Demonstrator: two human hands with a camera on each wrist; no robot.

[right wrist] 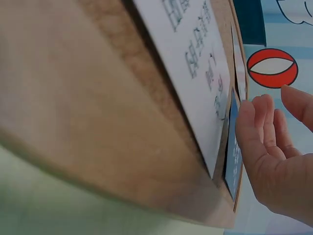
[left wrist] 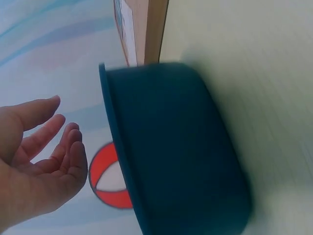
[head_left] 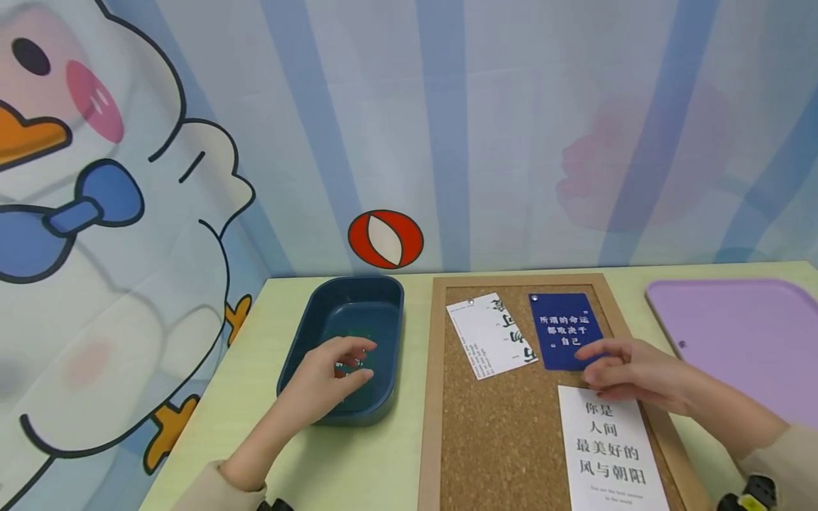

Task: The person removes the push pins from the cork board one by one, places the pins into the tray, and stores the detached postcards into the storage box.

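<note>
My left hand (head_left: 322, 380) hovers over a dark teal bin (head_left: 367, 289), its fingers loosely bent and nothing between them. Small green and white specks show on the bin's floor beneath that hand. My right hand (head_left: 639, 372) hangs above the right side of a wood-framed cork board (head_left: 498, 440), fingers relaxed and empty. It overlaps the lower right corner of a blue card (head_left: 556, 355) and the top of a white card (head_left: 610, 451) with black print. A tilted white card (head_left: 479, 341) with green characters lies at the board's upper left. Single pins show at the tops of the blue and tilted cards.
To the right of the board lies a purple tray (head_left: 735, 319), partly behind my right forearm. A printed cloth backdrop (head_left: 505, 142) with a cartoon duck and a red ball stands behind the pale yellow table (head_left: 345, 468).
</note>
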